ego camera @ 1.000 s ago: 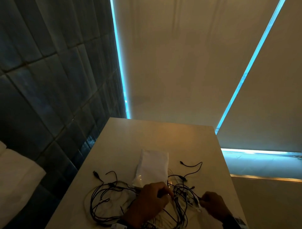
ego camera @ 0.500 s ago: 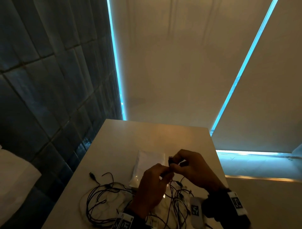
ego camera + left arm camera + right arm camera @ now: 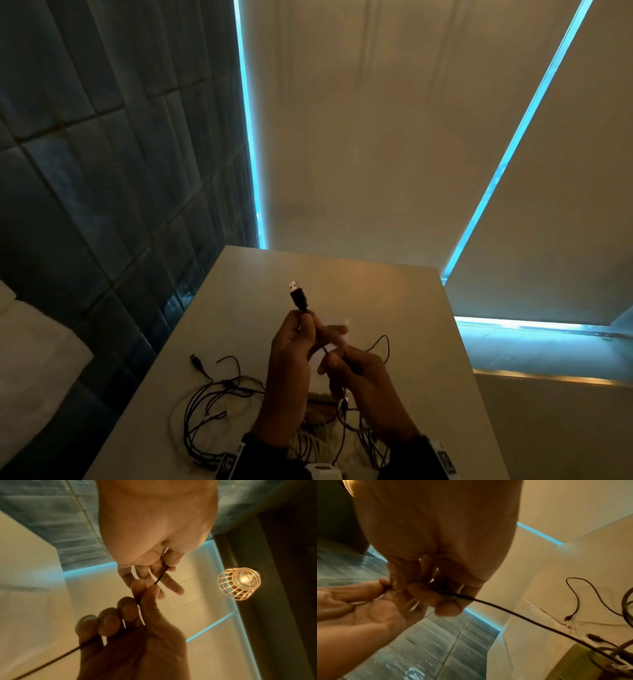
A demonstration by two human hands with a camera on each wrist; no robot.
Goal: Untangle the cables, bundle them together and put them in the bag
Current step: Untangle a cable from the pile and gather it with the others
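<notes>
One black USB cable lifted free of the tangle

The black USB cable (image 3: 298,297) stands plug-up above the worktop (image 3: 394,301), its cord running down between both hands to the tangle of cables (image 3: 212,411) lying on the near side. The left hand (image 3: 291,356) has its grip closed in a pinch just below the plug; the right hand (image 3: 363,380) curls thumb and fingers round the cord a little lower. The white bag (image 3: 339,325) lies flat on the worktop behind the hands, largely hidden by them. To do this well, I judge the left pinch should anchor while the right slides loosely along the cord, pausing at snags rather than tugging them tight
</notes>
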